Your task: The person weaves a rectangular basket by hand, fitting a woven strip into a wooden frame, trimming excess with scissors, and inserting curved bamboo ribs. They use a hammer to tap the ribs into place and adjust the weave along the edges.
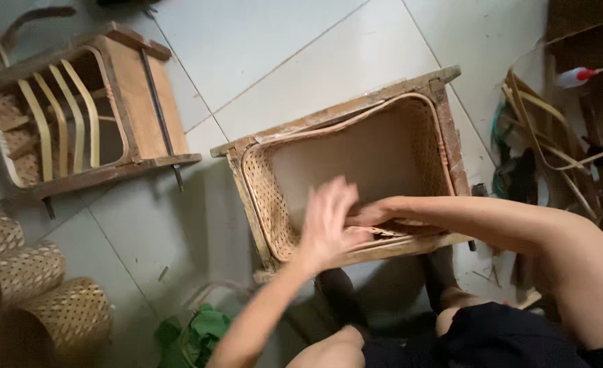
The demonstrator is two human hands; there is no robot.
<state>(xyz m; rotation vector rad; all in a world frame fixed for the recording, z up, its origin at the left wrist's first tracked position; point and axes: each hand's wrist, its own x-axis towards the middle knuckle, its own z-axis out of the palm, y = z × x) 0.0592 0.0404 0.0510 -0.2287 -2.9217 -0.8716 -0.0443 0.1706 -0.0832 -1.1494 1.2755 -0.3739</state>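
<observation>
Fingers (332,197) of our left hand (328,221) are spread apart and blurred, hovering over the near rim of the rectangular woven cane basket (274,204) that sits inside a rough brown wooden frame (356,109) on the pale tiled floor (281,48). Our right hand (373,215) lies low against the same near rim at six o'clock; its fingers look pressed together on the weave, though we cannot tell whether they pinch a strand.

We judge the main risk to be a loose cane end at that rim slipping or springing back, since the left hand is not clamped on anything. A hard push there could also tip the frame toward our knees, and rough wood could catch a finger.

Room is tight at six o'clock, where our dark-clothed legs (492,334) close in. At three o'clock a heap of loose bent cane strips (553,136) and a white glue bottle with a red cap (577,76) lie near. At ten o'clock a second wooden frame with pale cane ribs (76,116) stands well apart; at eight o'clock round woven baskets (35,272) cluster. Twelve o'clock offers open floor.
</observation>
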